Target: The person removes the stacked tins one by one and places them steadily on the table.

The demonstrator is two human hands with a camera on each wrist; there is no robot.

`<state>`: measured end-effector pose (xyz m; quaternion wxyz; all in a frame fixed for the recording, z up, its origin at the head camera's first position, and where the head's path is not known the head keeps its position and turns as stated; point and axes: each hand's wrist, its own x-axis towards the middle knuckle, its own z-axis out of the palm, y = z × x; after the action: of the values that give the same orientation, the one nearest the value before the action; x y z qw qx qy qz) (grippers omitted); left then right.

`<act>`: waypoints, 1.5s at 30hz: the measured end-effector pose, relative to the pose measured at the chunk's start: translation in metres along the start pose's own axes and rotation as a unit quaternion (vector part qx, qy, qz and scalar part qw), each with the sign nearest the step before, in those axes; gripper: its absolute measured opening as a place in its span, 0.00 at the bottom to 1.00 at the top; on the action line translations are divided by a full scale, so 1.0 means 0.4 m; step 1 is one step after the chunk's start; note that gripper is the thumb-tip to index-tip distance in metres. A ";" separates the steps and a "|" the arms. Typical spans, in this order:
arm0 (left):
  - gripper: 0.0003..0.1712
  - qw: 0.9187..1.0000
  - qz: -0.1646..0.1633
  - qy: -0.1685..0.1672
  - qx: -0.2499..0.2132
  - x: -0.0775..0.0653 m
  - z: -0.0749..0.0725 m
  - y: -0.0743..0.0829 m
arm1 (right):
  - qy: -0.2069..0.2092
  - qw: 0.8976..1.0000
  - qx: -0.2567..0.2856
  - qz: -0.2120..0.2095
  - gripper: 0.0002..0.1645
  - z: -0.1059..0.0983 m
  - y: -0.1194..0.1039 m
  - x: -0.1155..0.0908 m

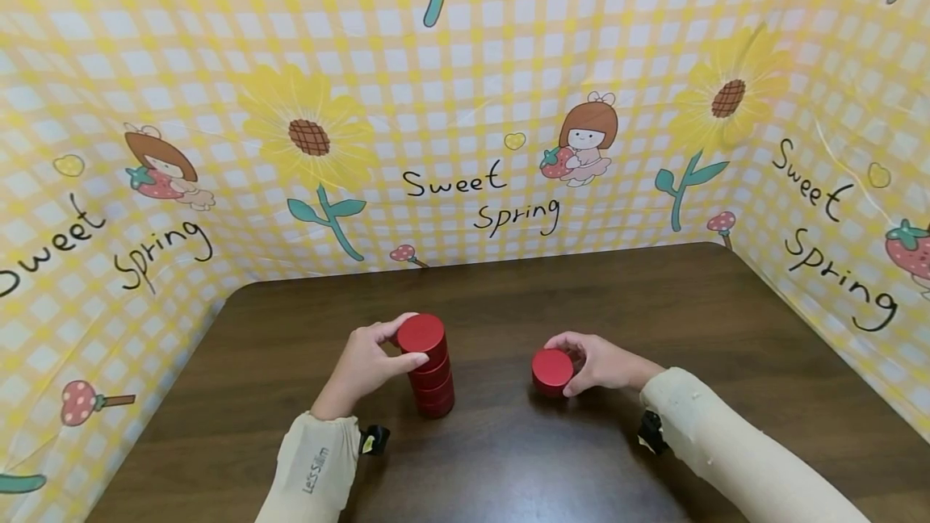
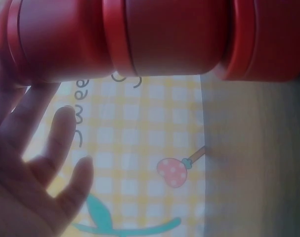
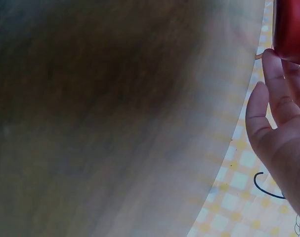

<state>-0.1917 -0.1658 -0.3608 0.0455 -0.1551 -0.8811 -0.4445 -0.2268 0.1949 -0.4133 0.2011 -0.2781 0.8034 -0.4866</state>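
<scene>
**One side steadying, one side holding**

Left of the middle of the worktop, well in from its far edge, stands an upright stack of red round containers. The person's left hand grips it at the top, the thumb bent across the near side and the fingers reaching round behind. That hold seems chosen for steadiness: the pile is tall and narrow, and a hand at the top would check a lean before it grew. The left wrist view shows two fingers standing loose from the wall, so the grip is probably light, resting on the thumb and the foremost fingers.

On the other side, between the stack and the right edge of the worktop, the right hand pinches a single red container by its side, thumb nearest the person and fingers curled behind. It appears to be raised a little off the surface (the right wrist view catches only a corner of it, so this is hard to settle). Holding it by the side leaves its flat top bare, and keeps it level or nearly so.

The two reds are well apart, perhaps so that neither arm crowds the other. Behind the far edge and beyond both far corners hangs a yellow checked cloth.
</scene>
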 end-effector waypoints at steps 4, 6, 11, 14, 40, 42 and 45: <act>0.32 1.000 -0.003 0.000 0.001 0.000 -0.001 0.001 | -0.008 1.000 -0.001 0.010 0.36 0.003 0.000 0.000; 0.32 1.000 -0.003 0.001 0.002 -0.001 -0.001 -0.001 | -0.011 1.000 0.001 0.014 0.36 0.006 0.001 0.001; 0.32 1.000 0.001 0.004 0.003 -0.002 0.001 -0.005 | -0.016 1.000 0.007 0.016 0.36 0.013 0.005 0.003; 0.32 1.000 0.003 0.003 0.003 -0.001 0.002 -0.008 | -0.014 1.000 0.002 0.023 0.36 0.015 0.000 0.003; 0.33 1.000 -0.017 0.003 0.001 -0.004 0.000 -0.001 | -0.023 0.999 -0.025 0.031 0.35 0.022 0.008 0.008; 0.33 1.000 -0.017 0.003 0.002 -0.003 0.001 -0.001 | -0.030 0.999 -0.024 0.034 0.34 0.023 0.006 0.007; 0.32 1.000 -0.016 0.004 0.000 -0.002 0.002 -0.001 | -0.037 0.998 -0.026 0.034 0.34 0.023 0.004 0.006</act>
<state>-0.1910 -0.1657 -0.3619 0.0420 -0.1386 -0.8832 -0.4460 -0.2234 0.1878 -0.4188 0.2400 -0.2733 0.8166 -0.4481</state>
